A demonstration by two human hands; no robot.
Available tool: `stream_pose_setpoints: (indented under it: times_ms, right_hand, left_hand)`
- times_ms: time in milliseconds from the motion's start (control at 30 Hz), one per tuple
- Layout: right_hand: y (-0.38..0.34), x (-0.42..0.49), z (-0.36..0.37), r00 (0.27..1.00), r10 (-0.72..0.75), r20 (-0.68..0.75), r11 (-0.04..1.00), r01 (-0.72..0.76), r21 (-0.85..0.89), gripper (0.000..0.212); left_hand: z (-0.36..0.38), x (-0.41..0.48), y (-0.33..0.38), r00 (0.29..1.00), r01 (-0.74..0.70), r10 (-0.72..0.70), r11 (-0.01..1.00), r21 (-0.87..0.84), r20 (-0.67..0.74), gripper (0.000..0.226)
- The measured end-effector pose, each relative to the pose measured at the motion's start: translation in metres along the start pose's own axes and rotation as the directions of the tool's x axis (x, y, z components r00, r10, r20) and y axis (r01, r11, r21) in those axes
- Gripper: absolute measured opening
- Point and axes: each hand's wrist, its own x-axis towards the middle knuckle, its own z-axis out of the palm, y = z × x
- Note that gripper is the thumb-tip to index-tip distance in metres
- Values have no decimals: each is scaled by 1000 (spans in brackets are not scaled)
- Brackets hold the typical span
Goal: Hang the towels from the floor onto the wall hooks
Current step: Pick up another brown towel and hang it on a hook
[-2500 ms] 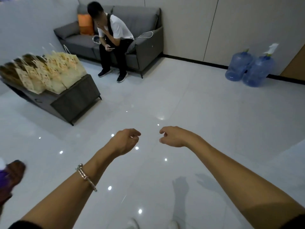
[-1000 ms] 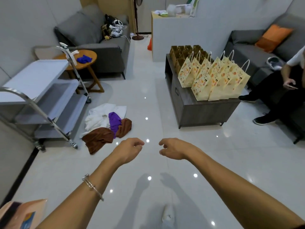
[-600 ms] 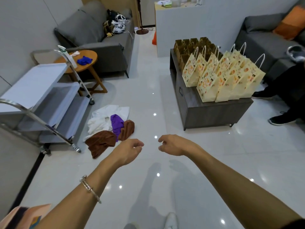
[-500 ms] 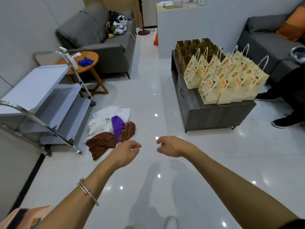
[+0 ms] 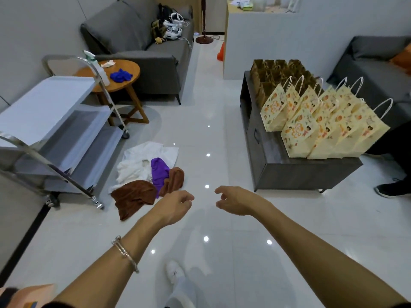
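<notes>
Left grip (image 5: 175, 205): fingers loosely curled, holding nothing
Right grip (image 5: 235, 200): likewise empty, apart from the other
Towels (image 5: 146, 174): heaped on the floor (image 5: 222, 252), just beside the cart (image 5: 44, 103)
Risk: the heap overlaps, so lifting one may drag others along

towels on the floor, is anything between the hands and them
Nothing visible does. Both the left hand and right hand are empty, and only bare floor lies between them and the towels. The cart stands left of the pile, off the path.
</notes>
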Motion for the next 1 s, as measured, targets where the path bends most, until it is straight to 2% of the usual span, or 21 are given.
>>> stream_pose_setpoints:
  times_ms: [200,367,533,633,867,1000]
  right_hand:
    - [-73,82,-41,999,1,32,996,2,-91,51]
    - [-139,142,-47,996,-53,73,983,64,-171,49]
    - [-185,188,-50,982,-92,162,967,127,-221,41]
    - [-200,211,-55,977,-107,187,970,143,-194,38]
    - [-198,273,-77,971,-89,222,982,122,-142,39]
    - [-201,322,-97,955,-93,282,974,146,-172,36]
  left_hand:
    - [-81,56,-36,999,-28,27,1000,-11,-40,33]
    - [-136,86,-92,998,25,-31,995,-93,-61,31]
    - [-164,111,-138,995,75,-80,994,-78,-62,32]
    - [-173,126,-149,991,127,-129,988,-89,-20,33]
    - [-187,182,-157,988,152,-150,982,-113,30,33]
    - [-202,224,-159,977,209,-203,972,-107,69,35]
